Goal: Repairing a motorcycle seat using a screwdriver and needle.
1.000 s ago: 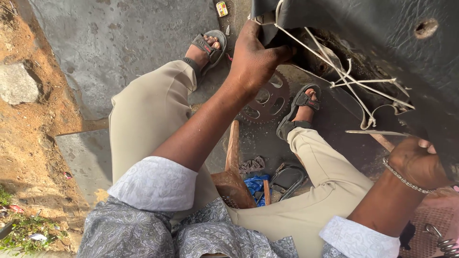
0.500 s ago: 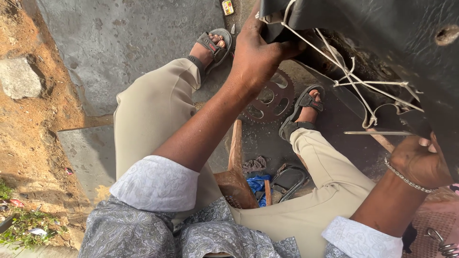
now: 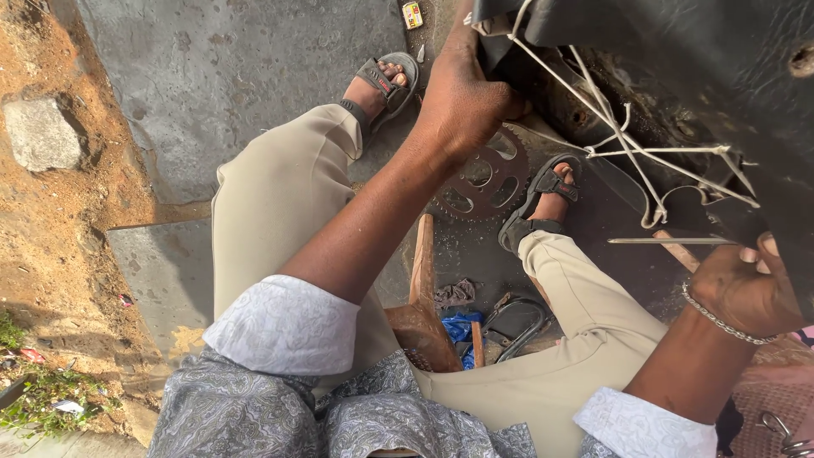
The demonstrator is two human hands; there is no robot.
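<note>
Black seat cover: upper right, above knees, laced underneath with white cord.
Left hand: fingers curled tight over cover's left edge.
Right hand: pinching long needle (wrist wears chain), touching cover's lower edge.
Sprocket: on ground between sandalled feet.
Wooden stool: between thighs.

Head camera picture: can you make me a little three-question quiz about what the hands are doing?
1. True or false: the left hand grips the edge of the big black leather cover.
2. What crosses the cover's underside? A) thin white cord B) red tape C) a blue chain
3. Fill in: beside the right hand sticks out a long thin metal ____.

Key: 1 true; 2 A; 3 needle.
</note>
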